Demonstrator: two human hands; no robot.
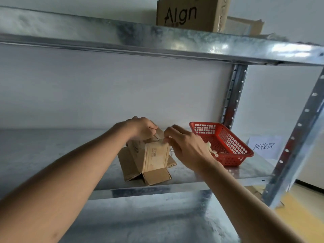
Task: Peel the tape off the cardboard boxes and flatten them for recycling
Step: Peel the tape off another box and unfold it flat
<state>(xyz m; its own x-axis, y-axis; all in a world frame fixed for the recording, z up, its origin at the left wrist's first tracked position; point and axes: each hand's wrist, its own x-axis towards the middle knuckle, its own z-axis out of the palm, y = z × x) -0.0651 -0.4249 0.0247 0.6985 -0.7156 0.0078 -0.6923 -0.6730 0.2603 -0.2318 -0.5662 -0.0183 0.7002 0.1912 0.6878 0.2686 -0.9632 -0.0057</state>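
Curled over the top rear edge of the small cardboard box (154,155), the left hand (142,128) grips it, while the right hand (187,146) pinches at the box's upper right corner, where the tape itself is too small to make out. That box stands on the metal shelf (52,155) with its bottom flaps splayed near the front lip. Just right sits a red basket (226,137); bare shelf stretches left. Overhead, a larger carton (191,14) rests on the upper shelf.

Both bare forearms reach forward. The left hand (142,128) curls closed in a grip; the right hand (185,146) seems to pinch with thumb and forefinger.
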